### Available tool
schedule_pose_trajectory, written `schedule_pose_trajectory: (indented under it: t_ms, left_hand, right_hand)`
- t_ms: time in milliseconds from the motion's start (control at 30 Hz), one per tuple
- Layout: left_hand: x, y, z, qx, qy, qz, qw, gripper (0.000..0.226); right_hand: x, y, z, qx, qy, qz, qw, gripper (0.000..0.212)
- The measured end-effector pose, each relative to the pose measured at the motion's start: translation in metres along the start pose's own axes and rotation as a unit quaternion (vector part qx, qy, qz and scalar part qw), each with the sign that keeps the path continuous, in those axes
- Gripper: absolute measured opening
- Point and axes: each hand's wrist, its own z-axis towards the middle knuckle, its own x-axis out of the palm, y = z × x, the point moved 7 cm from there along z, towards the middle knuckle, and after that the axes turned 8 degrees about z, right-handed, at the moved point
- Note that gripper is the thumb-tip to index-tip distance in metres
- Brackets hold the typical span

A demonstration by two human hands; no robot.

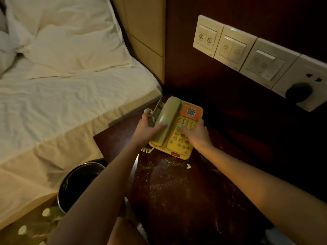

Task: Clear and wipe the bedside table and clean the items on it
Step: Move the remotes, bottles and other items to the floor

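Note:
A cream desk telephone (174, 124) with an orange label and a QR code sits at the back of the dark wooden bedside table (177, 188). Its handset (168, 114) lies in the cradle on the left side. My left hand (147, 129) grips the phone's left edge, thumb across the handset. On the right edge my right hand (196, 133) holds the phone, thumb on the keypad. The coiled cord (146, 149) shows below the phone's near left corner. Dust and crumbs speckle the table top, and a small white scrap (189, 166) lies near the phone.
A bed (62, 85) with white sheets and a pillow stands to the left, touching the table. A round dark bin (77, 184) stands on the floor between bed and table. A row of wall switches (247, 50) and a socket with a black plug (299, 92) sits above right.

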Motion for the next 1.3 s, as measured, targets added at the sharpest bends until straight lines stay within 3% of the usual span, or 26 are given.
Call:
schedule_pose_trajectory:
  t_ms: [133, 333, 433, 533, 667, 733, 1033, 1300]
  left_hand:
    - [-0.005, -0.001, -0.012, 0.011, -0.037, -0.04, 0.998, 0.099]
    - [-0.043, -0.025, -0.052, 0.024, -0.094, -0.078, 0.992, 0.11]
    - [-0.081, -0.034, -0.086, 0.034, -0.132, -0.116, 0.984, 0.09]
    - [-0.127, -0.037, -0.129, 0.04, -0.176, -0.116, 0.977, 0.079]
    - [-0.19, -0.03, -0.205, 0.041, -0.22, -0.118, 0.967, 0.084]
    - [-0.22, -0.018, -0.243, 0.031, -0.254, -0.12, 0.959, 0.083]
    - [-0.326, 0.087, -0.428, -0.079, -0.412, -0.111, 0.901, 0.074]
    - [-0.339, 0.228, -0.572, -0.192, -0.505, -0.174, 0.823, 0.069]
  right_hand:
    - [0.001, 0.008, -0.006, -0.001, 0.005, 0.052, 0.999, 0.091]
    - [0.0, 0.052, -0.01, -0.045, 0.051, 0.034, 0.997, 0.123]
    - [0.009, 0.101, -0.027, -0.091, 0.072, 0.013, 0.993, 0.126]
    - [0.028, 0.152, -0.064, -0.139, 0.106, 0.003, 0.985, 0.113]
    - [0.066, 0.214, -0.143, -0.221, 0.162, 0.034, 0.961, 0.071]
    - [0.092, 0.232, -0.178, -0.248, 0.198, 0.04, 0.948, 0.06]
    - [0.259, 0.266, -0.34, -0.289, 0.387, 0.043, 0.875, 0.054]
    - [0.422, 0.221, -0.477, -0.261, 0.551, -0.034, 0.792, 0.053]
